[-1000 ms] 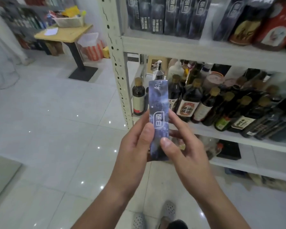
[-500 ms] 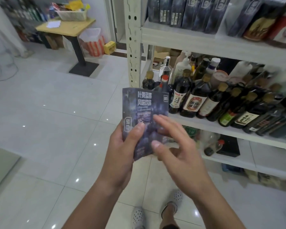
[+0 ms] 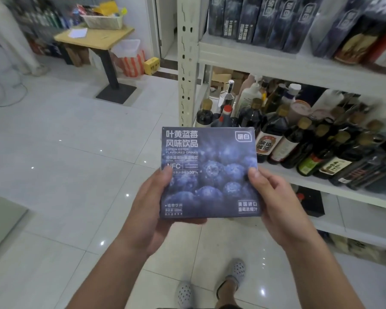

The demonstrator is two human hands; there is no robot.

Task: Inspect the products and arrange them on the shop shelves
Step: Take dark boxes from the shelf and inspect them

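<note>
My left hand (image 3: 147, 210) and right hand (image 3: 279, 210) pinch the side edges of a flat dark-blue cardboard box (image 3: 210, 175), blueberries and white lettering facing me. It hangs before the left corner of the white metal shelving (image 3: 276, 63).

At frame centre, box (image 3: 210, 172) between left hand (image 3: 147, 210) and right hand (image 3: 279, 208). At right, shelves (image 3: 276, 63) with bottles (image 3: 299, 139) on the middle one. At upper left, bench (image 3: 112, 39) carrying basket (image 3: 103, 21).
</note>
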